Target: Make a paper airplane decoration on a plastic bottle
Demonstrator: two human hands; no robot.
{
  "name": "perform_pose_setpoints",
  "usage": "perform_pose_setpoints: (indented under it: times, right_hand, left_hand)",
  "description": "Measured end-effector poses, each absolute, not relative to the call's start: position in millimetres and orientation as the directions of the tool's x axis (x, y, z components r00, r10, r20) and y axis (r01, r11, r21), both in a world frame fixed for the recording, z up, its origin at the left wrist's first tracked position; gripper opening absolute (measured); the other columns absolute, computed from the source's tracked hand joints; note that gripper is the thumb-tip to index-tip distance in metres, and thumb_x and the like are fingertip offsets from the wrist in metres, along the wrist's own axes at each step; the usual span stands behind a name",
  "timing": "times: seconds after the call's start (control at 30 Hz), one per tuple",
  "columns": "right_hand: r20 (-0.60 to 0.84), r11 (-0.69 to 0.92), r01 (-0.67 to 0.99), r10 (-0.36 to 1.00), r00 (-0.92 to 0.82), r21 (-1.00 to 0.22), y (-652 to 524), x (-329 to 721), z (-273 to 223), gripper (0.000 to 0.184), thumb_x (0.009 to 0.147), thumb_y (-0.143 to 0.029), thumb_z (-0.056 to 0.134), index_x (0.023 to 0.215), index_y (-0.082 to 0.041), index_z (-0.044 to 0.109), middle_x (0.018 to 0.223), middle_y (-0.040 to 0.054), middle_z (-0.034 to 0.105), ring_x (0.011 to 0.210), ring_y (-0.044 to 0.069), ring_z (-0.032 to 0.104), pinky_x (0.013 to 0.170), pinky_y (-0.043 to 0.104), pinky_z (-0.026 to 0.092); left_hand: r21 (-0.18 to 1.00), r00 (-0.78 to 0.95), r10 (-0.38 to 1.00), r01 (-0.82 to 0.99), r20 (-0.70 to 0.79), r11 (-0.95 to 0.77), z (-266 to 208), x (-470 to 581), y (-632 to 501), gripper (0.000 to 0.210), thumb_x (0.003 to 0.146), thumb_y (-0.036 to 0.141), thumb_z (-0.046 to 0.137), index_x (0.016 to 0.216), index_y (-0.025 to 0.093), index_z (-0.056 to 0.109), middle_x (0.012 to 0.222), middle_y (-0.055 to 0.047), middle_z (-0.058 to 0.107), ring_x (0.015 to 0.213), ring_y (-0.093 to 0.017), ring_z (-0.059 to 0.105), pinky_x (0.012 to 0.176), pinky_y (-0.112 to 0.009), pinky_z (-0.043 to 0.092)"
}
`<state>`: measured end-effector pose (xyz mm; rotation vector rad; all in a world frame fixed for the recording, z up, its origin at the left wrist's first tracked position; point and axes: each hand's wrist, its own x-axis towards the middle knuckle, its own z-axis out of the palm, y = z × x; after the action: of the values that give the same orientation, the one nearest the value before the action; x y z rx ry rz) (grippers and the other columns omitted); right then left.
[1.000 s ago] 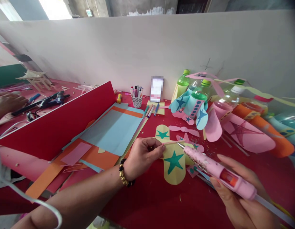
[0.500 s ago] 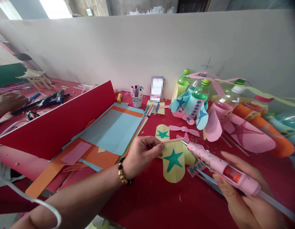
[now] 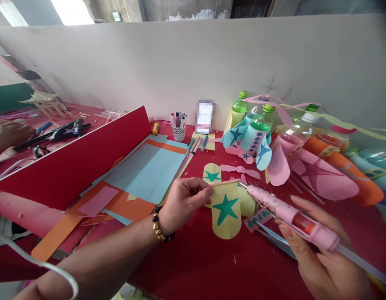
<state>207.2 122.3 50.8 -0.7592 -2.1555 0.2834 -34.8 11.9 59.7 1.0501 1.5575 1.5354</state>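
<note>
My left hand (image 3: pixel 188 204), wearing a beaded bracelet, pinches the top left corner of a yellow paper piece (image 3: pixel 216 223) with a green star on it. The piece hangs tilted, its rounded end down and its narrow top edge toward the glue gun. In my right hand (image 3: pixel 324 254) is a pink glue gun (image 3: pixel 277 204), a clear glue stick coming out of its back. Its metal nozzle is at the right end of the paper's top edge; whether they touch I cannot tell. Another yellow star piece (image 3: pixel 212 173) lies behind. Scissors (image 3: pixel 275 239) lie partly under the gun, beside a dotted pink strip (image 3: pixel 257 220).
Paper-wrapped bottles (image 3: pixel 261 125) crowd the right back. A red divider board (image 3: pixel 86 162) stands at left, with blue paper sheets (image 3: pixel 149 166) beside it. A pen cup (image 3: pixel 179 132) and a phone (image 3: pixel 205 116) stand behind. Another person's hand (image 3: pixel 11 135) is at far left.
The glue gun's nozzle has shifted slightly right along the paper's top edge. My left hand keeps its pinch on the paper, nearly still.
</note>
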Motion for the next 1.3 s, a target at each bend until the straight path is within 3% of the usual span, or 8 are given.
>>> perform_pose_setpoints:
  times: [0.4,0.53,0.8,1.17,1.3]
  right_hand:
    - [0.604,0.789,0.411,0.614,-0.509,-0.457,121,209,51,0.043,0.089,-0.033,0.058,0.130,-0.019,0.052,0.116,0.0093,0.063,0.096,0.023,0.065,0.074,0.029,0.057]
    - [0.593,0.793,0.418,0.609,-0.527,-0.443,117,208,52,0.043,0.090,-0.034,0.056,0.130,-0.020,0.052,0.118,0.0091,0.063,0.099,0.023,0.065,0.078,0.029,0.057]
    - [0.604,0.818,0.428,0.573,-0.554,-0.384,115,211,46,0.048,0.089,-0.036,0.058,0.133,-0.020,0.051,0.121,0.0103,0.063,0.100,0.025,0.066,0.071,0.028,0.058]
    - [0.591,0.834,0.413,0.551,-0.589,-0.365,107,208,47,0.044,0.089,-0.041,0.056,0.127,-0.020,0.054,0.113,0.0120,0.067,0.090,0.027,0.070,0.061,0.030,0.061]
    - [0.560,0.797,0.437,0.604,-0.567,-0.417,101,207,47,0.042,0.089,-0.044,0.055,0.123,-0.020,0.056,0.111,0.0109,0.068,0.088,0.026,0.071,0.063,0.030,0.060]
  left_hand:
    - [0.997,-0.415,0.908,0.074,0.054,-0.025,61,-33,12,0.029,0.082,0.034,0.065,0.063,0.013,0.059,0.057,-0.001,0.060,0.054,-0.009,0.054,0.053,-0.018,0.043]
    - [0.996,-0.409,0.911,0.092,0.058,-0.022,61,-32,12,0.029,0.082,0.034,0.064,0.063,0.012,0.060,0.058,-0.002,0.060,0.055,-0.009,0.051,0.053,-0.018,0.041]
    - [0.994,-0.383,0.920,0.106,0.076,-0.038,53,-31,12,0.029,0.085,0.035,0.061,0.067,0.012,0.061,0.062,-0.003,0.061,0.057,-0.010,0.052,0.054,-0.019,0.042]
    - [0.965,-0.372,0.918,0.259,0.140,-0.042,52,-29,11,0.028,0.086,0.033,0.059,0.066,0.013,0.063,0.062,-0.003,0.061,0.056,-0.009,0.049,0.052,-0.018,0.039]
    - [0.946,-0.371,0.914,0.322,0.164,-0.039,52,-28,11,0.028,0.086,0.031,0.058,0.066,0.012,0.065,0.060,-0.002,0.060,0.055,-0.008,0.047,0.051,-0.018,0.037]
